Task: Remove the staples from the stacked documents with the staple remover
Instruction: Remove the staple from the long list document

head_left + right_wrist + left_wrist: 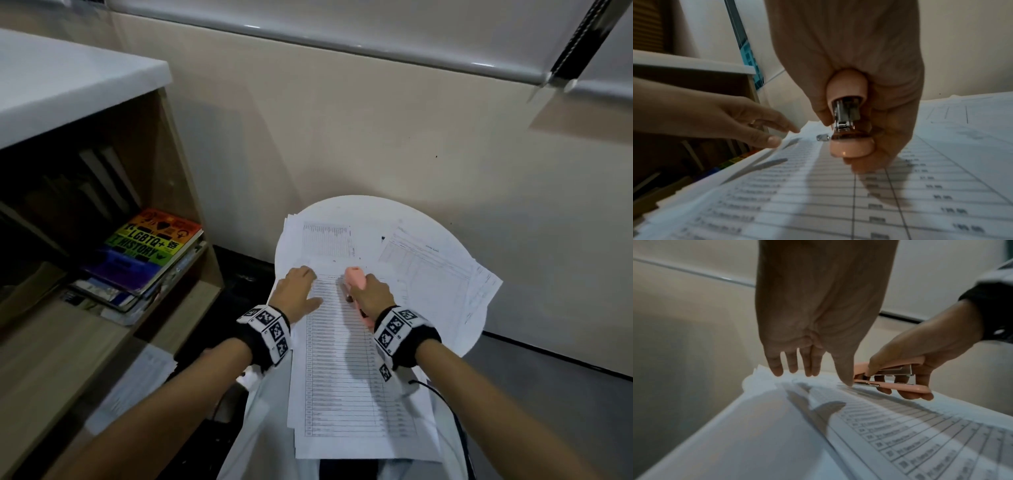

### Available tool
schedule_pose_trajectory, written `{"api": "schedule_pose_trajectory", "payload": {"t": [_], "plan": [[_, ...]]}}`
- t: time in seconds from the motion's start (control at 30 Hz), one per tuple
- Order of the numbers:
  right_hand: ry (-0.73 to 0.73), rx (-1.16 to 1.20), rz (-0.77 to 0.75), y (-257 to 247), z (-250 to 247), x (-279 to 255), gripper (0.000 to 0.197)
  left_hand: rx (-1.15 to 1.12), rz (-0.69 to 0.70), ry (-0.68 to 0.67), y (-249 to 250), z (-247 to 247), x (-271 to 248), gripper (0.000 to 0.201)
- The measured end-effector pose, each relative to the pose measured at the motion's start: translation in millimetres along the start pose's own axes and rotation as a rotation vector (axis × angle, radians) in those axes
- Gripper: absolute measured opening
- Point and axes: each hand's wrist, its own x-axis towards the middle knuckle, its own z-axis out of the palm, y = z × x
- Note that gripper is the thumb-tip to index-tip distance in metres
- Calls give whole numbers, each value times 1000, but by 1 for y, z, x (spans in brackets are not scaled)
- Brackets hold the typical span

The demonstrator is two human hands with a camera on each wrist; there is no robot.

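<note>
A stack of printed table documents [342, 359] lies on a round white table [363, 209] and hangs over its near edge. My right hand [371, 293] grips a pink staple remover [354, 277] near the top of the uppermost sheet [818, 194], its lower end close over the paper. The wrist views show the staple remover [890, 382] with metal inner parts [846, 116]. A small shiny metal piece [822, 138] sticks out at its base. My left hand [298, 286] sits left of the tool with straight fingers [793, 363] reaching down to the sheets.
More loose sheets [442, 270] spread over the right of the table. A wooden shelf unit [178, 164] with a white top stands at left and holds a rainbow-coloured book [150, 246]. A beige wall runs behind. A black cable [455, 428] hangs from my right wrist.
</note>
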Motion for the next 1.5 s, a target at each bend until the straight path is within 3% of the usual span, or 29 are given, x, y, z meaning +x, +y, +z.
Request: {"api": "schedule_pose_trajectory", "payload": {"t": [0.13, 0.23, 0.4, 0.67, 0.93, 1.23, 1.5], "plan": [[11, -110, -7, 1, 15, 4, 48, 109, 24, -192, -3, 16, 17, 85], [30, -167, -35, 4, 22, 6, 52, 115, 37, -233, -9, 21, 20, 92], [6, -218, -111, -4, 32, 3, 52, -64, 54, -129, -17, 27, 12, 89], [26, -206, -69, -18, 40, 6, 54, 24, 91, -112, -18, 24, 13, 88], [162, -131, 75, 11, 30, 7, 57, 276, 63, -270, -8, 15, 23, 88], [155, -120, 47, 20, 28, 9, 53, 373, 52, -316, -4, 12, 31, 95], [133, -157, 7, 19, 25, 16, 56, 446, 162, -375, -4, 8, 44, 100]]}}
